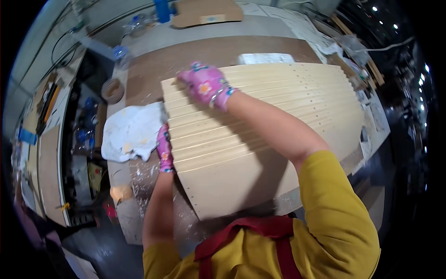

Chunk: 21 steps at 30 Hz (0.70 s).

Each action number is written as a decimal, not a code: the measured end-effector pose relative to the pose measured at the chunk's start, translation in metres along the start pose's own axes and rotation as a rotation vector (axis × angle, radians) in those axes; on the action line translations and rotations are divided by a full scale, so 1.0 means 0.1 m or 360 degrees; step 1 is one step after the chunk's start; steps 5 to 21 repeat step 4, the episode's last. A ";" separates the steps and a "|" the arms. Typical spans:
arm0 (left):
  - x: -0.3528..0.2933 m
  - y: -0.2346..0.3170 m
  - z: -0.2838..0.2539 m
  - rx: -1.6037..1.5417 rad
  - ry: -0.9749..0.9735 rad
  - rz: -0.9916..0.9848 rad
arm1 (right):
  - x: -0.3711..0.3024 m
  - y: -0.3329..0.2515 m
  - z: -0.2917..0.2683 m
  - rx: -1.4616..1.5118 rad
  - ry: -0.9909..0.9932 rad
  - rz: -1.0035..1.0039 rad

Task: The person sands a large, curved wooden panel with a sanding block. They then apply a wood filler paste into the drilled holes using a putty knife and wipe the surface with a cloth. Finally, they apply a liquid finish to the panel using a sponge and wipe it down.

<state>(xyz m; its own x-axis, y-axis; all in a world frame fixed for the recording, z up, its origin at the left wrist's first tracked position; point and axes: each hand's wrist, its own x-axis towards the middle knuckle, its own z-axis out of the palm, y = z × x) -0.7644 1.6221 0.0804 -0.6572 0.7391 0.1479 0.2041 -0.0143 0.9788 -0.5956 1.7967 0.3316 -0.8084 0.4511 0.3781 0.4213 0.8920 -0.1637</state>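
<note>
A large pale wooden panel (260,139) with parallel raised ridges and rows of small holes lies in front of me. My right hand (202,84), in a pink flowered glove, presses on its far left corner. Its fingers look bent and closed, partly blurred; whatever is under them is hidden. Against the panel's left edge is my left hand (165,149), gloved alike, gripping that edge with its fingers partly out of sight. A crumpled white cloth (132,132) lies just left of it on the table.
The panel rests on a brown-topped worktable (153,63). Behind it sit a white block (265,58) and a cardboard piece (209,11). At the left are a plastic tub (113,90), a clear bottle (121,52) and a side shelf (51,162).
</note>
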 end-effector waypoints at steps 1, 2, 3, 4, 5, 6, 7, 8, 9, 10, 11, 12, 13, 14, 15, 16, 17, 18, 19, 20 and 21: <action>-0.03 -0.03 0.06 -0.0371 -0.0020 0.0064 | -0.09 0.28 -0.06 -0.0009 -0.0012 0.0105; -0.03 -0.12 0.04 -0.0444 -0.0054 -0.0070 | -0.19 0.59 -0.13 0.0081 0.0019 0.0271; 0.03 -0.26 0.02 -0.0522 -0.0081 -0.0195 | -0.30 0.90 -0.22 0.0171 0.0061 0.0437; 0.06 -0.26 0.16 -0.0541 -0.0109 -0.0191 | -0.43 1.22 -0.28 0.0262 0.0113 0.0605; 0.06 -0.26 0.16 -0.0541 -0.0109 -0.0191 | -0.43 1.22 -0.28 0.0262 0.0113 0.0605; 0.06 -0.26 0.16 -0.0541 -0.0109 -0.0191 | -0.43 1.22 -0.28 0.0262 0.0113 0.0605; 0.06 -0.26 0.16 -0.0541 -0.0109 -0.0191 | -0.43 1.22 -0.28 0.0262 0.0113 0.0605; 0.06 -0.26 0.16 -0.0541 -0.0109 -0.0191 | -0.43 1.22 -0.28 0.0262 0.0113 0.0605; 0.06 -0.26 0.16 -0.0541 -0.0109 -0.0191 | -0.43 1.22 -0.28 0.0262 0.0113 0.0605; 0.06 -0.26 0.16 -0.0541 -0.0109 -0.0191 | -0.43 1.22 -0.28 0.0262 0.0113 0.0605; 0.06 -0.26 0.16 -0.0541 -0.0109 -0.0191 | -0.43 1.22 -0.28 0.0262 0.0113 0.0605; 0.06 -0.26 0.16 -0.0541 -0.0109 -0.0191 | -0.43 1.22 -0.28 0.0262 0.0113 0.0605; 0.06 -0.26 0.16 -0.0541 -0.0109 -0.0191 | -0.43 1.22 -0.28 0.0262 0.0113 0.0605; 0.06 -0.26 0.16 -0.0541 -0.0109 -0.0191 | -0.43 1.22 -0.28 0.0262 0.0113 0.0605; 0.06 -0.26 0.16 -0.0541 -0.0109 -0.0191 | -0.43 1.22 -0.28 0.0262 0.0113 0.0605; 0.06 -0.26 0.16 -0.0541 -0.0109 -0.0191 | -0.43 1.22 -0.28 0.0262 0.0113 0.0605; 0.06 -0.26 0.16 -0.0541 -0.0109 -0.0191 | -0.43 1.22 -0.28 0.0262 0.0113 0.0605; 0.06 -0.26 0.16 -0.0541 -0.0109 -0.0191 | -0.43 1.22 -0.28 0.0262 0.0113 0.0605; 0.06 -0.26 0.16 -0.0541 -0.0109 -0.0191 | -0.43 1.22 -0.28 0.0262 0.0113 0.0605; 0.06 -0.26 0.16 -0.0541 -0.0109 -0.0191 | -0.43 1.22 -0.28 0.0262 0.0113 0.0605; 0.06 -0.26 0.16 -0.0541 -0.0109 -0.0191 | -0.43 1.22 -0.28 0.0262 0.0113 0.0605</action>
